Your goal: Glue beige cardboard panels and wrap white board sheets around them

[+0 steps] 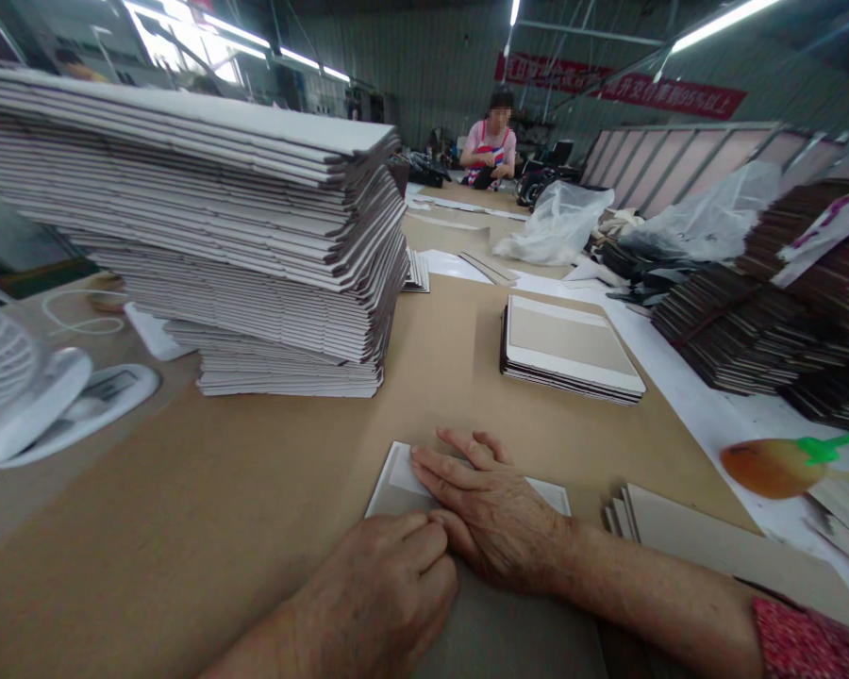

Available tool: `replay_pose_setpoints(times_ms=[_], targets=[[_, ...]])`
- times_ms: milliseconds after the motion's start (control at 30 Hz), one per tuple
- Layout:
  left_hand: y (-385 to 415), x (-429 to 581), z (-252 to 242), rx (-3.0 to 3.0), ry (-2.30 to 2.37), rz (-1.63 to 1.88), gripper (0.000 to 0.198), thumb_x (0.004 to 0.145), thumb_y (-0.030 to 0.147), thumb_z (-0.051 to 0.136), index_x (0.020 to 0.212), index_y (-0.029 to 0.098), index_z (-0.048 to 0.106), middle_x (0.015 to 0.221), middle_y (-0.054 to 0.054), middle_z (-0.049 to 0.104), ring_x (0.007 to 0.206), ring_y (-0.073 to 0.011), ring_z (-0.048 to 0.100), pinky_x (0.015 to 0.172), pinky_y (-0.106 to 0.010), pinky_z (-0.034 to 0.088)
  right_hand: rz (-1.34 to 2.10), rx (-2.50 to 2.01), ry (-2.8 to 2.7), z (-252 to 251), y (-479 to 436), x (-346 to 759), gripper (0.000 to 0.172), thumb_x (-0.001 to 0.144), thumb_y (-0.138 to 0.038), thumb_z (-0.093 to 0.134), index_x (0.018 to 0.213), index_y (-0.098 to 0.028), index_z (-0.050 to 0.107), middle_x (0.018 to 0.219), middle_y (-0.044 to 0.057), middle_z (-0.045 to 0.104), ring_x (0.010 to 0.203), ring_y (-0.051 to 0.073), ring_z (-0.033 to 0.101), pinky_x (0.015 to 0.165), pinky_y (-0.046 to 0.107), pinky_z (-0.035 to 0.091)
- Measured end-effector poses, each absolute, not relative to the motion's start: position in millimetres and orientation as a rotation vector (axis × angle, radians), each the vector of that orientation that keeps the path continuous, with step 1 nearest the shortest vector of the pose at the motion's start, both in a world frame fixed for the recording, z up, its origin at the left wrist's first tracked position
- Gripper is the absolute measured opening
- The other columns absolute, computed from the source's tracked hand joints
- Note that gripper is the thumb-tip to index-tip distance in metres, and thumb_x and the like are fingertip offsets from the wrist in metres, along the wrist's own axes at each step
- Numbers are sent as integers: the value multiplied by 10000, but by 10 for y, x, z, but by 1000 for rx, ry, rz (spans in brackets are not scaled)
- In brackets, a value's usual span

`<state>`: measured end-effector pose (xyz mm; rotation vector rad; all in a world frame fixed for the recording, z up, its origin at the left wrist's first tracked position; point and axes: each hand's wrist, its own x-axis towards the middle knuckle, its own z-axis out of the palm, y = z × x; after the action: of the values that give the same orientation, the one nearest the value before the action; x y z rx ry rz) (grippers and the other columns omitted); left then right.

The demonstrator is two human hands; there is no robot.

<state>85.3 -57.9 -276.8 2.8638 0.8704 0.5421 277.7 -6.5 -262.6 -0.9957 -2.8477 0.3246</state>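
On the brown work surface just before me lies a flat board panel (399, 474), greyish with a white strip along its far edge. My right hand (499, 514) rests flat on it, fingers stretched toward the far left corner. Beside it, my left hand (396, 580) is closed, its knuckles up, over the panel's near left part. Whatever its fingers hold, if anything, is hidden beneath them. Both hands cover much of the panel. Farther off sits a short pile of similar panels (570, 335), pale on top with dark edges.
A tall stack of folded white boards (290, 255) rises at the left, near a small white fan (35, 387). Grey boards (722, 547) lie at my right, by an orange bottle (771, 469). Dark stacks (742, 321) and plastic bags (562, 222) stand farther right. A person (491, 151) works beyond.
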Motion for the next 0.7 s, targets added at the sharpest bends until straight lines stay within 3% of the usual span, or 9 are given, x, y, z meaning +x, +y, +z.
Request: replay_pose_setpoints(times_ms=[433, 567, 633, 700], targets=[[-586, 852, -2713, 2871, 904, 679, 117, 863, 173, 533, 767, 207, 475, 756, 9, 503, 678, -158, 453, 582, -333, 385, 332, -1017, -2833, -2595, -75, 2773, 552, 984, -468, 367, 1452, -177, 390, 1512, 83, 396, 1355, 349, 295, 1100, 593, 175], [-530, 814, -2680, 2653, 1328, 845, 78, 886, 143, 477, 918, 194, 526, 895, -38, 564, 858, -194, 515, 785, -378, 443, 334, -1014, -2808, -2571, -88, 2775, 538, 975, -461, 388, 1447, -202, 403, 1496, 85, 416, 1351, 340, 300, 1097, 587, 171], [-496, 798, -2700, 2614, 1466, 742, 177, 876, 118, 463, 1028, 186, 524, 1005, -63, 575, 966, -223, 513, 869, -416, 438, 336, -1015, -2806, -2564, -106, 2767, 526, 977, -446, 382, 1442, -202, 410, 1497, 76, 416, 1357, 341, 290, 1097, 590, 165], [-474, 789, -2727, 2608, 1508, 626, 175, 868, 104, 453, 1003, 184, 532, 984, -62, 572, 961, -228, 510, 876, -426, 437, 335, -1013, -2809, -2545, -126, 2764, 524, 979, -432, 374, 1440, -185, 412, 1494, 75, 420, 1367, 338, 273, 1103, 586, 155]])
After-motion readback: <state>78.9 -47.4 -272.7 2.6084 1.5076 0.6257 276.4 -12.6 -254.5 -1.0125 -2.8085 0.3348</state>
